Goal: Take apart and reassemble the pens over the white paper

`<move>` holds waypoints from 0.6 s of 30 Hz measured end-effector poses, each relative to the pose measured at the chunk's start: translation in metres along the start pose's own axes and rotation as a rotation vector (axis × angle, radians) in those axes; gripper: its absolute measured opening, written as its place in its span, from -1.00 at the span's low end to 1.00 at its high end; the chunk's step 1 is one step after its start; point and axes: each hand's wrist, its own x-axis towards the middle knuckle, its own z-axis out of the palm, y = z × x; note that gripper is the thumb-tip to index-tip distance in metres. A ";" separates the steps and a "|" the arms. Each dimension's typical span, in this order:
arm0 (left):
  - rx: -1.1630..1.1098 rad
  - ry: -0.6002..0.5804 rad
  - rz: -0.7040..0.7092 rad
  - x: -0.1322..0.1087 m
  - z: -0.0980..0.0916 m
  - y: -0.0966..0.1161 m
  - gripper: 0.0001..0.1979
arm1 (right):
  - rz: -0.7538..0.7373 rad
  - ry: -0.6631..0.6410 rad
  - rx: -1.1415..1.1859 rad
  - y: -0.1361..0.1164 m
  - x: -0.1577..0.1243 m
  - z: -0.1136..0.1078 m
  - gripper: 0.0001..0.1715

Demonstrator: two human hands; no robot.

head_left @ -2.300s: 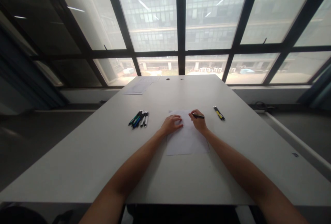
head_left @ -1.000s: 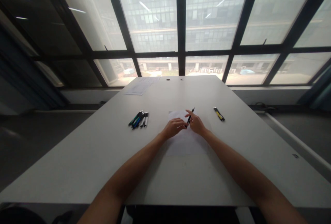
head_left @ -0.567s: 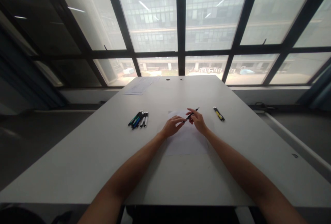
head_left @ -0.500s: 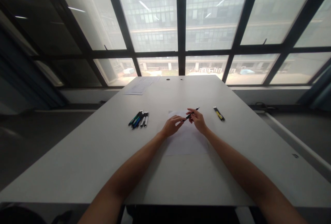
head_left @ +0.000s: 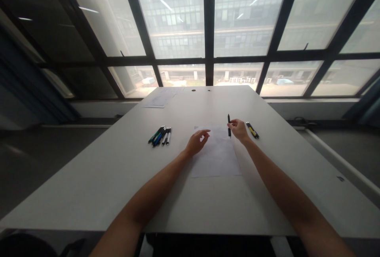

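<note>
A black pen (head_left: 229, 127) stands nearly upright in my right hand (head_left: 238, 128), pinched between thumb and fingers over the right edge of a white sheet of paper (head_left: 218, 158). My left hand (head_left: 198, 141) is over the sheet's left side, fingers apart and curved, holding nothing. To the left lies a cluster of several pens (head_left: 160, 136) with green, blue, white and black barrels. Just beyond my right hand, a small group of pens (head_left: 252, 130), black and yellow, lies on the table.
The white table (head_left: 118, 177) reaches to the windows. More sheets of paper (head_left: 162, 98) lie at its far left. Near the far edge is a dark round hole (head_left: 193, 90). A small dark mark (head_left: 340, 178) shows at the right edge.
My left hand has let go of the pen. My right hand has carried it rightward, away from the left hand, and the pen has turned from slanted to nearly upright.
</note>
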 end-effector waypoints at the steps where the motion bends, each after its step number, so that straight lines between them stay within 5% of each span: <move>1: 0.002 0.002 -0.005 0.000 0.000 -0.001 -0.72 | 0.031 -0.007 -0.077 0.004 0.005 -0.009 -0.68; 9: -0.009 -0.006 -0.006 -0.001 -0.001 -0.002 -0.73 | 0.185 -0.035 -0.594 0.026 0.018 -0.066 -0.78; 18: 0.005 -0.020 -0.011 -0.002 -0.002 -0.005 -0.73 | 0.269 0.016 -0.819 0.025 0.010 -0.070 -0.74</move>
